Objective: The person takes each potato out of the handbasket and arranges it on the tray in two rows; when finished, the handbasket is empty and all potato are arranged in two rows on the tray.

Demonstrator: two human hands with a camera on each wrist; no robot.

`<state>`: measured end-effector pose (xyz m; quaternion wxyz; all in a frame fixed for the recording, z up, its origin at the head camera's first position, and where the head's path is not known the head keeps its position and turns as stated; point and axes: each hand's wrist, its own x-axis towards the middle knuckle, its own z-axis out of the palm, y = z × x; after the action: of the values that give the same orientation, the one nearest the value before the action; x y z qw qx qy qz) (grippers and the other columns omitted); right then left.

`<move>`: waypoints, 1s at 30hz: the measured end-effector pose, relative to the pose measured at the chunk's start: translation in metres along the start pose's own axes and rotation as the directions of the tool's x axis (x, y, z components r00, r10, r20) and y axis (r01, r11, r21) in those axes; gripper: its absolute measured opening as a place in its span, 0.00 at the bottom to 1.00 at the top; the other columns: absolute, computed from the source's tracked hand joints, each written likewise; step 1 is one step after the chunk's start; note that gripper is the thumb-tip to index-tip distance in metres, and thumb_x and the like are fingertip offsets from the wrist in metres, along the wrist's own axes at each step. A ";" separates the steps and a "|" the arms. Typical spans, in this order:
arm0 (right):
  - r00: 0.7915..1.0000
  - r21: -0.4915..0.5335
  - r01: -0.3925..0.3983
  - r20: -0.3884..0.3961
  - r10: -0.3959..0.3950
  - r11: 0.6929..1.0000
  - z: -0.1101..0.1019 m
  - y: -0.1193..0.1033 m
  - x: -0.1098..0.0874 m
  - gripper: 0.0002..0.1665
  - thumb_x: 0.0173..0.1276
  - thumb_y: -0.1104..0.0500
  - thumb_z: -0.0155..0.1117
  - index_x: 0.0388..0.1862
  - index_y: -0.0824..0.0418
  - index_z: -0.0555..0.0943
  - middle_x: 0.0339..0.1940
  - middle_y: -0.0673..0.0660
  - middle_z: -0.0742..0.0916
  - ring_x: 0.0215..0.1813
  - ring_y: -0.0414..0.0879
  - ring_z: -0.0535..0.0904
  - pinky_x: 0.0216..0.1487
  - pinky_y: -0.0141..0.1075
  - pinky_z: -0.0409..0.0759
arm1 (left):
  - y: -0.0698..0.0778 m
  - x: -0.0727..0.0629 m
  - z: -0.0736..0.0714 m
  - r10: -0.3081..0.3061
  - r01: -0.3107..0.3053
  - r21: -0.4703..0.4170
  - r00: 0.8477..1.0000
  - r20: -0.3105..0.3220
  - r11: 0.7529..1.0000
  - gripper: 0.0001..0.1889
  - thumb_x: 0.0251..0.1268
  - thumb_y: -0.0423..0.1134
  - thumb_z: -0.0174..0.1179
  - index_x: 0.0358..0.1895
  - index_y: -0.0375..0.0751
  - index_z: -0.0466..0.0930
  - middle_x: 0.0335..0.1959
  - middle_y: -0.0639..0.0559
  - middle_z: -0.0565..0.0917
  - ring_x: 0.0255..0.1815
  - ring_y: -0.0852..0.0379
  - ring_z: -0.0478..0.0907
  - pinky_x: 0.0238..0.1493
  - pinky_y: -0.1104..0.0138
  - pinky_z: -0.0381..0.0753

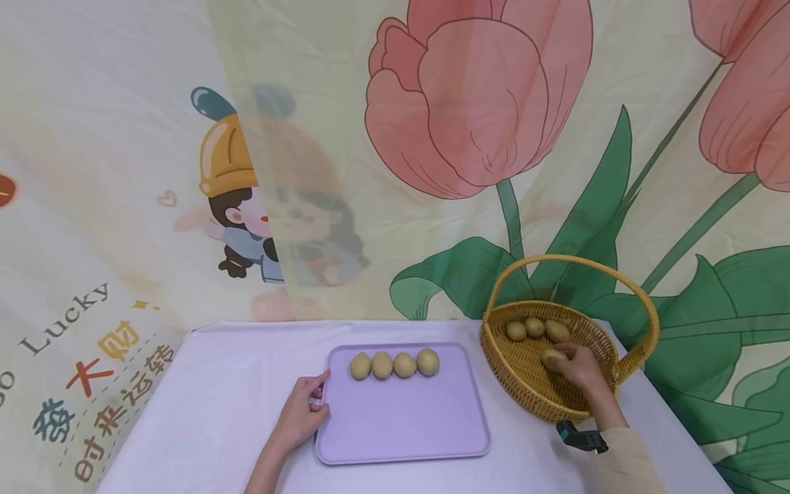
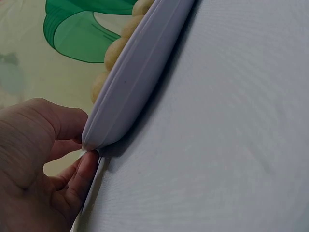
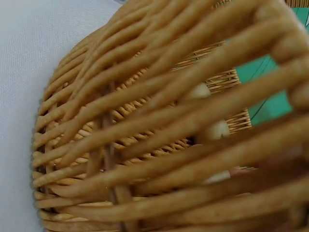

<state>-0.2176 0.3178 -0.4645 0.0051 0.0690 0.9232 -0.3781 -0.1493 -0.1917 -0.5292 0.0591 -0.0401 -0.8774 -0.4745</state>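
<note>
A lilac tray (image 1: 401, 425) lies on the table with several potatoes (image 1: 382, 366) in a row along its far side. My left hand (image 1: 297, 417) grips the tray's left rim, fingers and thumb at the edge; the left wrist view shows the hand (image 2: 43, 154) close up. On the right stands a woven basket (image 1: 518, 391) with a tall handle. Inside it, my right hand (image 1: 580, 367) pinches a potato (image 1: 553, 358) from above. Three more potatoes (image 1: 534, 327) sit at the basket's far wall. Basket weave (image 3: 159, 130) mostly covers the right wrist view, and that hand is largely hidden there.
A white cloth (image 1: 216, 412) covers the table. Behind it hangs a printed curtain (image 1: 333, 171) with tulips and a cartoon figure. The basket's arched handle (image 1: 644, 315) rises beside the right forearm, which reaches over the near rim.
</note>
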 end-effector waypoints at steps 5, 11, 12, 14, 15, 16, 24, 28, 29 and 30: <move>1.000 -0.036 -0.003 -0.004 0.003 0.999 0.001 0.003 -0.001 0.29 0.66 0.65 0.59 0.58 0.85 0.68 0.56 0.83 0.73 0.52 0.69 0.73 0.49 0.55 0.79 | -0.001 -0.002 0.000 0.004 -0.004 0.001 1.000 0.002 1.000 0.32 0.47 0.22 0.62 0.63 0.27 0.74 0.44 0.43 0.72 0.40 0.53 0.74 0.38 0.72 0.84; 0.999 -0.038 -0.024 0.040 0.025 0.999 0.005 0.008 -0.008 0.31 0.64 0.64 0.63 0.58 0.86 0.68 0.52 0.84 0.75 0.48 0.67 0.76 0.43 0.51 0.81 | -0.003 -0.007 -0.003 -0.024 0.024 0.023 1.000 0.013 0.999 0.33 0.45 0.22 0.62 0.63 0.27 0.74 0.42 0.44 0.72 0.38 0.55 0.74 0.38 0.72 0.84; 0.999 -0.041 -0.024 0.045 0.026 0.999 0.005 0.009 -0.009 0.31 0.64 0.64 0.63 0.58 0.86 0.67 0.52 0.84 0.75 0.47 0.67 0.77 0.42 0.50 0.81 | -0.003 -0.008 -0.003 -0.029 0.029 0.023 1.000 0.010 0.999 0.33 0.45 0.22 0.62 0.63 0.27 0.74 0.42 0.44 0.72 0.38 0.55 0.74 0.38 0.72 0.84; 0.999 -0.042 -0.026 0.043 0.028 0.999 0.005 0.008 -0.009 0.31 0.64 0.64 0.63 0.58 0.86 0.67 0.51 0.83 0.75 0.46 0.66 0.77 0.40 0.49 0.82 | -0.004 -0.007 -0.003 -0.030 0.030 0.028 1.000 0.006 0.999 0.33 0.45 0.22 0.62 0.63 0.28 0.74 0.42 0.44 0.72 0.38 0.56 0.74 0.38 0.72 0.84; 0.999 -0.040 -0.030 0.040 0.032 0.999 0.005 0.008 -0.009 0.31 0.64 0.64 0.62 0.59 0.85 0.67 0.51 0.83 0.75 0.46 0.65 0.77 0.40 0.48 0.82 | -0.004 -0.007 -0.003 -0.029 0.028 0.030 1.000 0.005 0.999 0.33 0.45 0.22 0.62 0.63 0.28 0.74 0.43 0.44 0.72 0.38 0.56 0.74 0.38 0.73 0.83; 0.999 -0.041 -0.036 0.035 0.037 0.999 0.005 0.008 -0.009 0.31 0.64 0.64 0.62 0.59 0.85 0.67 0.51 0.83 0.75 0.46 0.65 0.77 0.40 0.48 0.82 | -0.004 -0.006 -0.002 -0.028 0.028 0.029 1.000 0.004 0.999 0.33 0.45 0.22 0.61 0.63 0.28 0.74 0.43 0.44 0.72 0.38 0.56 0.74 0.38 0.73 0.83; 0.999 -0.029 -0.048 0.019 0.048 0.998 0.006 0.005 -0.008 0.34 0.64 0.61 0.64 0.64 0.79 0.68 0.56 0.84 0.72 0.51 0.69 0.75 0.42 0.49 0.82 | -0.005 -0.006 -0.002 -0.022 0.022 0.019 1.000 0.005 1.000 0.33 0.46 0.22 0.62 0.63 0.27 0.74 0.42 0.44 0.72 0.39 0.56 0.73 0.38 0.73 0.83; 0.999 -0.036 -0.047 0.017 0.047 0.998 0.003 0.003 -0.005 0.33 0.64 0.61 0.64 0.63 0.79 0.68 0.55 0.84 0.73 0.50 0.68 0.75 0.42 0.50 0.81 | -0.003 -0.003 -0.001 -0.020 0.020 0.009 1.000 0.003 1.000 0.33 0.47 0.22 0.62 0.64 0.27 0.73 0.43 0.44 0.72 0.39 0.56 0.73 0.38 0.73 0.83; 0.999 -0.039 -0.045 0.012 0.045 0.998 0.002 0.003 -0.005 0.33 0.64 0.61 0.64 0.63 0.80 0.69 0.54 0.83 0.73 0.50 0.68 0.75 0.43 0.51 0.81 | -0.003 -0.001 0.000 -0.019 0.019 0.003 1.000 0.002 1.000 0.33 0.47 0.22 0.62 0.64 0.28 0.73 0.43 0.44 0.72 0.39 0.55 0.73 0.38 0.73 0.83; 0.999 -0.041 -0.044 0.008 0.044 0.998 0.001 0.003 -0.005 0.33 0.64 0.61 0.64 0.62 0.80 0.69 0.54 0.83 0.74 0.50 0.69 0.75 0.43 0.51 0.81 | -0.002 0.000 0.000 -0.013 0.013 -0.003 1.000 0.001 1.000 0.33 0.47 0.21 0.62 0.64 0.27 0.73 0.44 0.43 0.72 0.40 0.55 0.73 0.38 0.73 0.83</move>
<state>-0.2125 0.3186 -0.4667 0.0187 0.0875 0.9290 -0.3592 -0.1498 -0.1927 -0.5311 0.0558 -0.0348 -0.8768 -0.4763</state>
